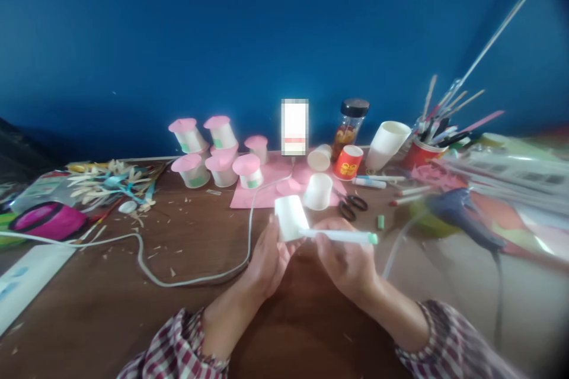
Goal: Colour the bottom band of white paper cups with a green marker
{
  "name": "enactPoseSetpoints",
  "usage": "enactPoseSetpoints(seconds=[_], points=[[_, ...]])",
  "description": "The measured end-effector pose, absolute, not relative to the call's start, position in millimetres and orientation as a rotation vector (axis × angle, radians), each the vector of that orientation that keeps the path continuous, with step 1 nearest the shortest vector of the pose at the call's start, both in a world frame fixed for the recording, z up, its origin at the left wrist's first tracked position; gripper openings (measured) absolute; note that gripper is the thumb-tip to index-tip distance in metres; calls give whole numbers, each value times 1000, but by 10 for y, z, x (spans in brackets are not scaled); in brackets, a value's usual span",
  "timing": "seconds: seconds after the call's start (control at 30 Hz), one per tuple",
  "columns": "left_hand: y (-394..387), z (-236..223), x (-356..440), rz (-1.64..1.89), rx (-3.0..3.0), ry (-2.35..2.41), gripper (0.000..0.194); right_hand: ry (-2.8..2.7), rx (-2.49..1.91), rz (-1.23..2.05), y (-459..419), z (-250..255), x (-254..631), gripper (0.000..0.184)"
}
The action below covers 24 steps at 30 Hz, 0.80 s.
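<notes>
My left hand (269, 260) is closed around a small white paper cup (290, 216), held tilted above the table. In my right hand (347, 257) is a white marker pen (342, 236) with a green end, its tip against the cup's side. Whether the cup has a mark at the tip cannot be made out. Just beyond, another white cup (318, 191) stands on a pink paper sheet (242, 196). A small green pen cap (381, 222) lies to the right, near black-handled scissors (351, 206).
Several cups with pink paper tops (191, 170) stand at the back left, some stacked. A white cable (195, 282) crosses the table. At right are a red cup (348, 163), a jar (351, 124), a glue gun (462, 216) and a pot of brushes (422, 153).
</notes>
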<state>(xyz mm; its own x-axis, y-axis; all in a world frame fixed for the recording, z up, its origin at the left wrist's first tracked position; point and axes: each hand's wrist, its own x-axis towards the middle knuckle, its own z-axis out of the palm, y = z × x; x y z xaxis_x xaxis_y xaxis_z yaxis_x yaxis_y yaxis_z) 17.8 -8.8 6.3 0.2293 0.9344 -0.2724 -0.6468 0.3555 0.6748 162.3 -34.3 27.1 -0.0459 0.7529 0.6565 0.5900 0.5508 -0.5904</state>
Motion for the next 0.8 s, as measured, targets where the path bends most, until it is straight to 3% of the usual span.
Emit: enactPoseSetpoints(seconds=[0.8], points=[[-57, 54, 151, 1117, 339, 724, 42, -1682, -1128, 209, -340, 276, 1650, 7]])
